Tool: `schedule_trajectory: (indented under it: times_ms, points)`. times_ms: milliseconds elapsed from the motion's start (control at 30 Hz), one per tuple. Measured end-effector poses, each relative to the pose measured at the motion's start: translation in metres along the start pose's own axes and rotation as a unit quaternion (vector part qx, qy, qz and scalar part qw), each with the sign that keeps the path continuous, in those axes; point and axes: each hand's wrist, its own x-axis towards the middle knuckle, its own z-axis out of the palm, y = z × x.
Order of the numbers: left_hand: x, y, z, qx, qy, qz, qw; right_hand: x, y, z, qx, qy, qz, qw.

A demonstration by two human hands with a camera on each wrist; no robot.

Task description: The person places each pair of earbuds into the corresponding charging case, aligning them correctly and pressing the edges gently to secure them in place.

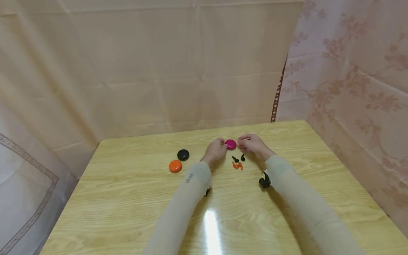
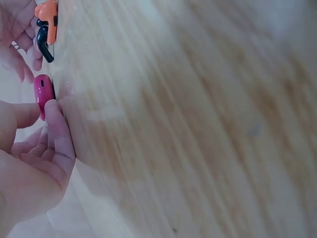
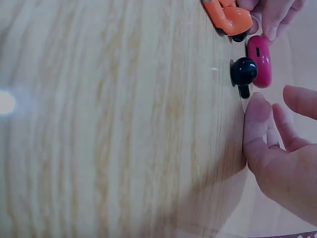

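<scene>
A pink round earbud case (image 1: 231, 144) lies on the table towards the far edge, its small charging port (image 3: 257, 51) showing in the right wrist view. My left hand (image 1: 215, 150) pinches the left side of this case between thumb and finger. To the right of the case, my right hand (image 1: 253, 144) has its fingers loosely bent and apart, with nothing between them. Just in front of the case lie a pair of black earbuds (image 1: 236, 159) and a pair of orange earbuds (image 1: 236, 165), close together.
A black round case (image 1: 183, 154) and an orange round case (image 1: 175, 166) sit side by side on the wooden table (image 1: 127, 198), left of my left forearm. Beige curtains (image 1: 159, 71) hang behind the table. A patterned curtain (image 1: 357, 78) is on the right.
</scene>
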Motion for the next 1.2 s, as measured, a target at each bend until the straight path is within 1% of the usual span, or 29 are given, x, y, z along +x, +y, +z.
schedule_trajectory:
  times_ms: [133, 200, 267, 367, 433, 500, 600, 667, 867, 967, 1100, 1200]
  points:
    - [-0.004, -0.001, -0.004, -0.034, -0.024, 0.008, 0.9991, -0.002, -0.001, -0.001, -0.005, -0.027, 0.006, 1.000]
    - [-0.006, -0.002, -0.007, -0.054, -0.037, 0.014, 0.9978, -0.003, -0.002, -0.002, -0.005, -0.034, 0.010, 0.999]
    - [-0.008, -0.003, -0.012, -0.063, -0.042, 0.020, 0.9970, -0.004, -0.005, -0.003, -0.021, -0.036, 0.005, 0.999]
    - [-0.011, -0.007, -0.023, -0.051, -0.035, 0.034, 0.9975, -0.008, -0.010, 0.000, -0.042, -0.040, -0.020, 0.998]
    - [-0.014, -0.008, -0.033, -0.034, -0.034, 0.046, 0.9978, -0.014, -0.021, 0.006, -0.064, -0.045, -0.040, 0.996]
    - [-0.017, -0.009, -0.044, -0.013, -0.035, 0.058, 0.9976, -0.017, -0.028, 0.013, -0.065, -0.055, -0.054, 0.995]
    - [-0.025, -0.014, -0.062, 0.004, -0.036, 0.074, 0.9966, -0.020, -0.040, 0.027, -0.067, -0.067, -0.060, 0.994]
    - [-0.032, -0.019, -0.074, 0.014, -0.031, 0.080, 0.9962, -0.018, -0.041, 0.039, -0.056, -0.077, -0.062, 0.994]
    - [-0.053, -0.045, -0.106, 0.041, -0.022, 0.088, 0.9950, -0.019, -0.048, 0.081, -0.034, -0.096, -0.059, 0.993]
    - [-0.062, -0.058, -0.119, 0.050, -0.024, 0.086, 0.9947, -0.020, -0.048, 0.100, -0.032, -0.109, -0.052, 0.992]
    - [-0.073, -0.072, -0.135, 0.061, -0.033, 0.069, 0.9952, -0.021, -0.047, 0.123, -0.030, -0.142, -0.045, 0.988]
    - [-0.078, -0.079, -0.144, 0.072, -0.041, 0.060, 0.9948, -0.020, -0.045, 0.138, -0.030, -0.160, -0.046, 0.986]
